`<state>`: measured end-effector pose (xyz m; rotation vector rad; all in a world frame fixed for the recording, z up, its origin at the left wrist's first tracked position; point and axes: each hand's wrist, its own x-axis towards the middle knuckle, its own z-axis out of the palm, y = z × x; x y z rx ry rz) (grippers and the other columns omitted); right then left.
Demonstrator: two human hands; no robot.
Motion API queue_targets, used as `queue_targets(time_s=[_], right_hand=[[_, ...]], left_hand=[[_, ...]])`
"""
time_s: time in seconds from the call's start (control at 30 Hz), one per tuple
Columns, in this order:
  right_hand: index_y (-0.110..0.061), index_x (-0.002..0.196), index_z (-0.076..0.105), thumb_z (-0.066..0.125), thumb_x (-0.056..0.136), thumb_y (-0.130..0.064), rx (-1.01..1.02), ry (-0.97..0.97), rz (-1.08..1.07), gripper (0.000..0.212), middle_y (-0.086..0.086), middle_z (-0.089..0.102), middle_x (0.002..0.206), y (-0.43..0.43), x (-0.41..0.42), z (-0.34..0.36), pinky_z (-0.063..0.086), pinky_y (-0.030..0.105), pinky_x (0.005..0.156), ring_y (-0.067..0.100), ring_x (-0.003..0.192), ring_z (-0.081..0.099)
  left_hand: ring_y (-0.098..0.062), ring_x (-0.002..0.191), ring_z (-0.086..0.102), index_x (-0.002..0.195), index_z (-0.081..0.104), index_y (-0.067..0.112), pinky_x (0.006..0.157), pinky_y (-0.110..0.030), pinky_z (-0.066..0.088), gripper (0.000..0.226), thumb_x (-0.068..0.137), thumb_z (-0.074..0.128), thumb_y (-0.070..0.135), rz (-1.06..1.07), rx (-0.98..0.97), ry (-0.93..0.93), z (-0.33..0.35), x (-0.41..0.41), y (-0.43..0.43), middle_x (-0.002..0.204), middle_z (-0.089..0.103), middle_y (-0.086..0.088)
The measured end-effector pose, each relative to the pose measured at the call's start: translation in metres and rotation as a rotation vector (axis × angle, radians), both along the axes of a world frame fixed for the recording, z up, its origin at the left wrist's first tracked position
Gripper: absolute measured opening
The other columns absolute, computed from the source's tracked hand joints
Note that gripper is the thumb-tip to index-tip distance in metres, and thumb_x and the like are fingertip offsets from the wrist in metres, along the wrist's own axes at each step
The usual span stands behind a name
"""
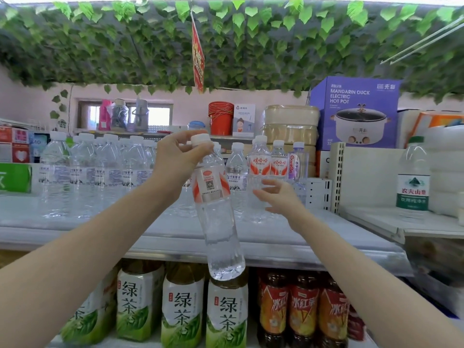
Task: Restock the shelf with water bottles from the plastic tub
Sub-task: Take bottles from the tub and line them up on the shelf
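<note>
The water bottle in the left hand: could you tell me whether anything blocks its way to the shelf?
Only the right hand, open before the red-labelled bottles; the shelf front beside the water bottle shows nothing else in the way.

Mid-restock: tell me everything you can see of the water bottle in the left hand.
The water bottle is clear plastic, seemingly full, with a white cap and a red-and-white label bearing a QR code. The left hand grips its neck, fingers curled by the cap. It hangs tilted, cap up and left, base lower right, in front of the shelf edge. The right hand is open and apart from it.
</note>
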<state>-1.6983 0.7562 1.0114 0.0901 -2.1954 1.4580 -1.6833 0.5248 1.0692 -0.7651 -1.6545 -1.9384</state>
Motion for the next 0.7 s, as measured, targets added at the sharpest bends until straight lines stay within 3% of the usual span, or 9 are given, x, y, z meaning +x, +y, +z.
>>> queue_targets(time_s=[0.07,0.17,0.33,0.43,0.53,0.7], right_hand=[[-0.019,0.136,0.045,0.068,0.075,-0.047,0.004,-0.081,0.255,0.071,0.003,0.06,0.122,-0.001,0.025,0.003,0.053,0.032,0.087,0.015,0.108,0.061],[-0.03,0.138,0.041,0.071,0.071,-0.056,0.178,-0.172,0.399,0.078,-0.002,0.058,0.128,-0.006,0.048,-0.001,0.05,0.037,0.095,0.013,0.113,0.06],[-0.035,0.134,0.043,0.078,0.074,-0.033,0.217,-0.105,0.347,0.07,0.001,0.065,0.119,-0.011,0.064,-0.002,0.052,0.041,0.086,0.02,0.106,0.064],[-0.031,0.133,0.045,0.081,0.072,-0.023,0.257,-0.077,0.343,0.071,0.001,0.071,0.106,-0.007,0.074,-0.002,0.051,0.038,0.075,0.022,0.093,0.068],[-0.028,0.129,0.048,0.083,0.068,-0.016,0.274,-0.057,0.282,0.072,0.002,0.072,0.099,-0.001,0.077,-0.002,0.05,0.023,0.062,0.011,0.076,0.066],[-0.022,0.134,0.048,0.087,0.061,-0.014,0.283,0.012,0.164,0.083,0.005,0.072,0.092,0.019,0.078,0.002,0.055,0.035,0.083,0.013,0.071,0.064]], left_hand=[[-0.016,0.079,0.063,0.104,0.067,0.016,0.065,-0.028,0.054,0.025,0.08,0.07,0.009,-0.008,0.061,0.003,0.003,0.003,0.004,0.091,0.068,-0.006],[-0.01,0.073,0.062,0.105,0.068,0.012,0.057,-0.024,0.053,0.025,0.08,0.07,0.009,-0.009,0.176,0.006,0.006,0.006,0.013,0.089,0.066,-0.002],[-0.002,0.059,0.062,0.102,0.067,0.013,0.062,-0.028,0.057,0.024,0.08,0.07,0.007,-0.027,0.271,-0.005,0.007,0.012,0.033,0.08,0.063,0.003],[-0.008,0.072,0.063,0.096,0.067,0.019,0.072,-0.037,0.058,0.02,0.08,0.069,0.008,-0.026,0.285,-0.036,0.004,0.013,0.042,0.086,0.064,0.001],[-0.017,0.083,0.063,0.093,0.065,0.022,0.078,-0.045,0.057,0.018,0.081,0.067,0.009,-0.032,0.273,-0.076,-0.002,0.011,0.048,0.094,0.065,-0.006],[-0.021,0.093,0.064,0.117,0.06,0.015,0.079,-0.043,0.057,0.031,0.086,0.066,0.016,-0.085,0.085,-0.004,-0.002,0.008,0.051,0.105,0.063,-0.009]])
